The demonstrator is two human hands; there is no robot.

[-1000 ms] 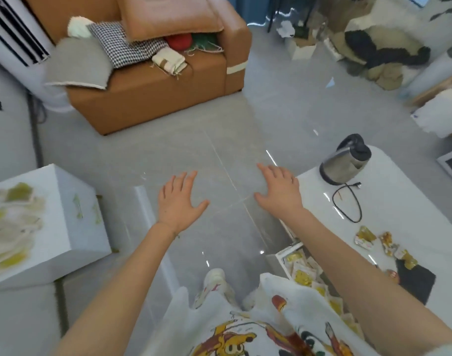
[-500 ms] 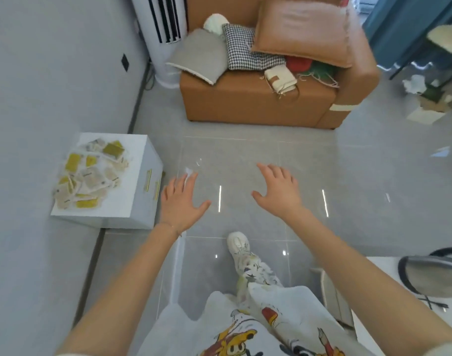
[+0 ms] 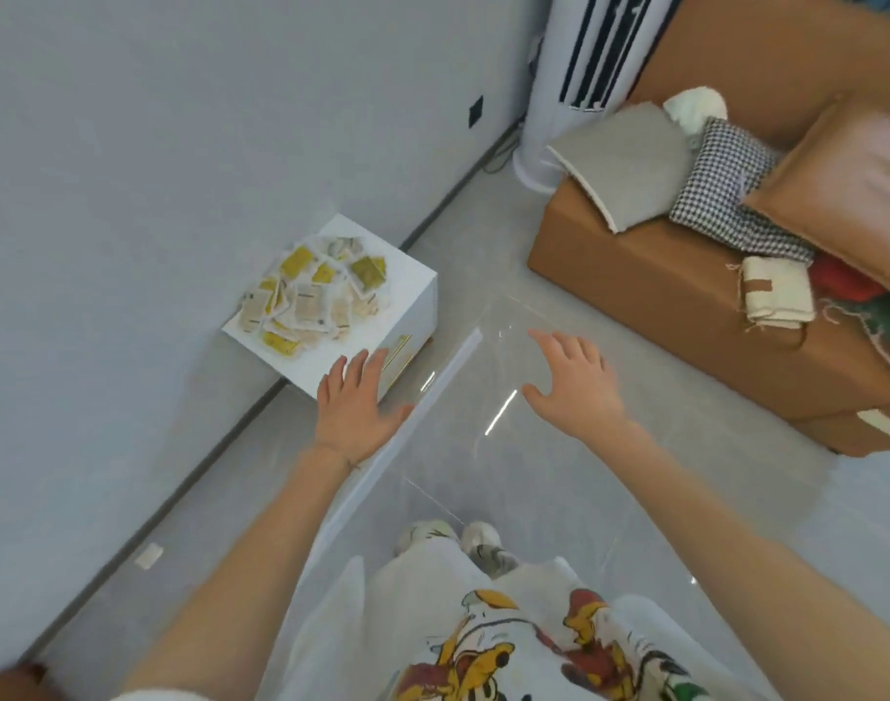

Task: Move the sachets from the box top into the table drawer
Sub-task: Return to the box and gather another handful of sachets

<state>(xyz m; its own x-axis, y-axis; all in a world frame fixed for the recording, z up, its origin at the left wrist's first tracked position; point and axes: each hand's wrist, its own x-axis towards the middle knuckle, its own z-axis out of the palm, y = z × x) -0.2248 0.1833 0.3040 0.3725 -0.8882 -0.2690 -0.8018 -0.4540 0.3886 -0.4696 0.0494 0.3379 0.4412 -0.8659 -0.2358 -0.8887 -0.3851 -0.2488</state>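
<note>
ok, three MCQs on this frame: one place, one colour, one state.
1. The sachets lie: A on top of the box; B on the floor; C in a drawer.
2. The sofa is: A grey; B brown; C green.
3. The left hand and right hand are: A both gripping sachets; B both fists; C both open, empty.
Key: 1 A, the pile sits on the white box. 2 B, its front is plainly brown. 3 C, fingers are spread with nothing in them.
</note>
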